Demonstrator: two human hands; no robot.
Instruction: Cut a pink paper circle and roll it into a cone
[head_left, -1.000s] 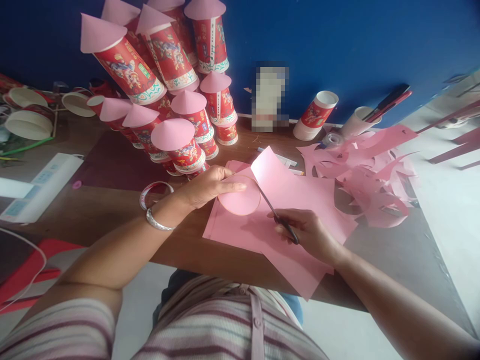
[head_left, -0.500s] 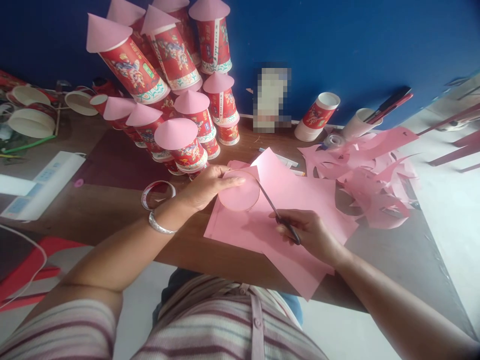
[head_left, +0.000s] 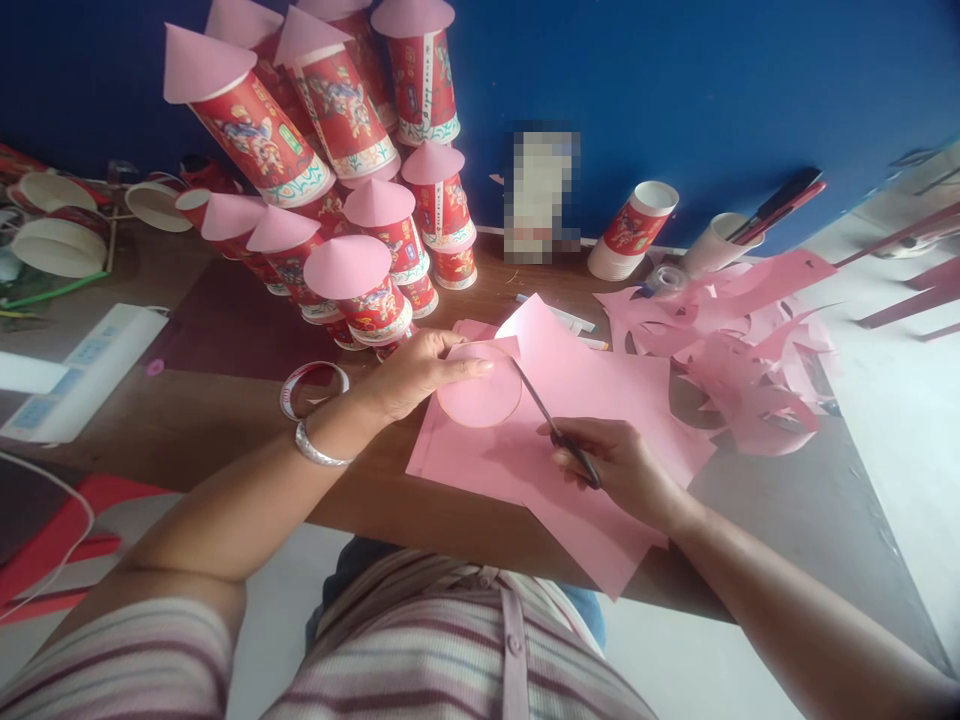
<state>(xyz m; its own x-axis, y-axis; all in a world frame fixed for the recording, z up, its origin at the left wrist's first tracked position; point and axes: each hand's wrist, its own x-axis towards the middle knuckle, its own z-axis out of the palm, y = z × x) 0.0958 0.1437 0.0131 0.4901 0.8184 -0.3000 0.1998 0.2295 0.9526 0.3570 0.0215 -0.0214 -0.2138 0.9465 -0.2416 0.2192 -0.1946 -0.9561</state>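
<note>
1. The left hand (head_left: 420, 375) pinched the pink disc (head_left: 480, 400) between thumb and fingers, above the left part of the pink sheet (head_left: 622, 400).
2. The right hand (head_left: 622, 465) was wrapped around the scissors (head_left: 574, 458), over the pink sheet; blade opening could not be determined.
3. Compared with one second earlier, a cornered paper margin (head_left: 505, 346) showed beyond the pink disc's upper edge. Trimming therefore appeared incomplete.

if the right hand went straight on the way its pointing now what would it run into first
Probably the pink paper circle in the left hand: the scissors in the right hand point at its edge. Exact depth is hard to judge.
</note>
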